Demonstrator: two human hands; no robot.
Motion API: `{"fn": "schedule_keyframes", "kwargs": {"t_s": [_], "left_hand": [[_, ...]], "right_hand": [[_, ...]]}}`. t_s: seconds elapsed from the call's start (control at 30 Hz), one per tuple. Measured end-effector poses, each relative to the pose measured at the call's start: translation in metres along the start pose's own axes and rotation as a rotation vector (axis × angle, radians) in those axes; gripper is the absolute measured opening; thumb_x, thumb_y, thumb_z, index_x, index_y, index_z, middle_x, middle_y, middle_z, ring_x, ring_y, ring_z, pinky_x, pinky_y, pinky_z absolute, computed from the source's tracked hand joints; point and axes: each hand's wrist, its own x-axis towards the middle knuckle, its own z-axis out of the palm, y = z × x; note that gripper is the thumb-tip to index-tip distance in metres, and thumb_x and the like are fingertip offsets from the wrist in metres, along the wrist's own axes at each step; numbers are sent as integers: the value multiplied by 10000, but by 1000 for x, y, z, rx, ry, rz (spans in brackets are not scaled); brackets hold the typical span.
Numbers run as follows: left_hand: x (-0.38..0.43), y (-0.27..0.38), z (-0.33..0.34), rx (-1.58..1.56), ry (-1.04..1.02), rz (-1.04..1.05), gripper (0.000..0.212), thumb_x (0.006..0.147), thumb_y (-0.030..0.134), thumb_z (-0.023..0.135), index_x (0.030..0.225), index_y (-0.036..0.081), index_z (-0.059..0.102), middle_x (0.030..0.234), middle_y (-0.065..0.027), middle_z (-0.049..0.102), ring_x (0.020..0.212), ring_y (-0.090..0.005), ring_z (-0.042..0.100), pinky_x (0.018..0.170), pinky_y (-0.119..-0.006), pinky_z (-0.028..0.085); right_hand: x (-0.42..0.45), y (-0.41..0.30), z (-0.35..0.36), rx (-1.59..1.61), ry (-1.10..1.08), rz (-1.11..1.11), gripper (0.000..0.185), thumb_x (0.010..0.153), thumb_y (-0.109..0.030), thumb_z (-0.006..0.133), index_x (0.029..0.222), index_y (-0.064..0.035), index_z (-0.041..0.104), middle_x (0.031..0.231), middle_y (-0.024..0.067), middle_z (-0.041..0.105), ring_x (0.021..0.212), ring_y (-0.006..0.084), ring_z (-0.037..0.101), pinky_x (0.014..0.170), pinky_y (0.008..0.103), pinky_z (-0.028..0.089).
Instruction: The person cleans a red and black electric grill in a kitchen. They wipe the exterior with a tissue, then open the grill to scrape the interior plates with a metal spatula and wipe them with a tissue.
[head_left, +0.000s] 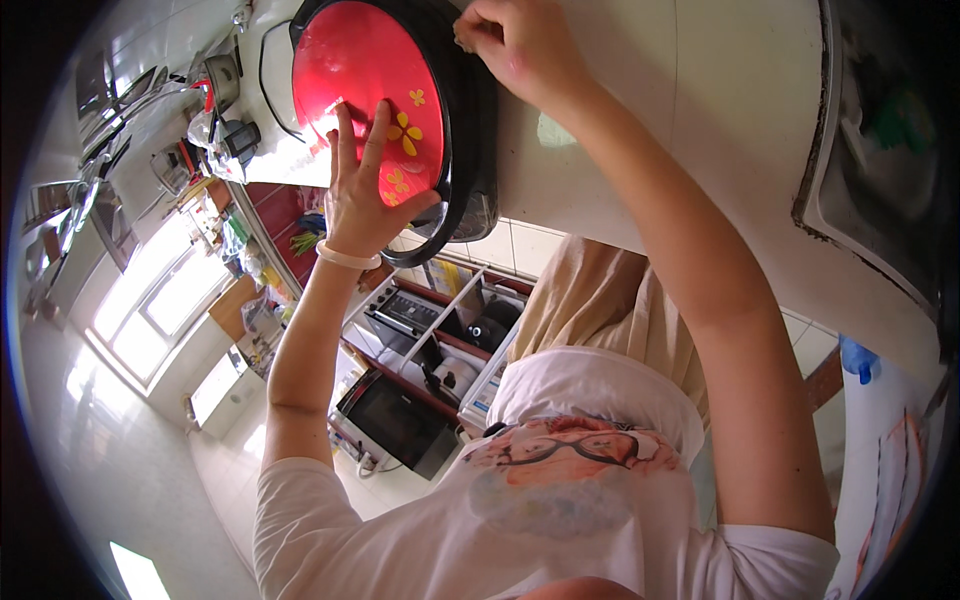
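Observation:
A round red lid (360, 60) with yellow flowers and a thick black rim belongs to a black appliance, which looks like an electric griddle, on the pale countertop (622, 187). My left hand (364, 184), a pale bangle at its wrist, lies on the lid's near part with fingers spread, the thumb by the black rim. Under that thumb a looped black handle (427, 251) juts out past the counter edge. My right hand (517, 45) is beside the appliance's far right side, its fingers curled together. Whether those fingertips pinch anything is too small to tell.
At the right a metal sink (832, 195) is set into the counter, with a dark-stained edge. A black cable (264, 82) curves left of the appliance. Below stands a rack with a toaster oven (405, 315) and a microwave-like oven (397, 416). Pots and bags crowd the far left.

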Motion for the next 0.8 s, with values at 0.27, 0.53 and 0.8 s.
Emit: {"fn": "schedule_keyframes", "kwargs": {"t_s": [0.27,0.53,0.8], "left_hand": [[5,-3,-12,-41,49,21,1072,571,248,912,1490,149,370,1509,-210,336,1285,-393,478,985,-452,487],[33,-188,8,-1252,-59,-1044,405,886,457,684,1125,145,585,1006,-41,597,889,-221,595,765,-423,537],[47,-152,-1,-1081,-8,-802,481,849,255,763,1260,130,548,1086,-27,591,957,-177,614,741,-373,563]], "right_hand": [[-51,-14,0,76,90,71,12,819,-35,657,814,-28,666,773,73,678,669,180,664,618,288,509],[17,-10,-3,24,-81,229,83,793,-100,634,804,-78,713,706,24,708,622,114,653,616,262,507],[-41,-23,-7,178,163,295,41,784,-56,669,798,-27,694,681,99,671,617,219,650,608,323,504]]}}
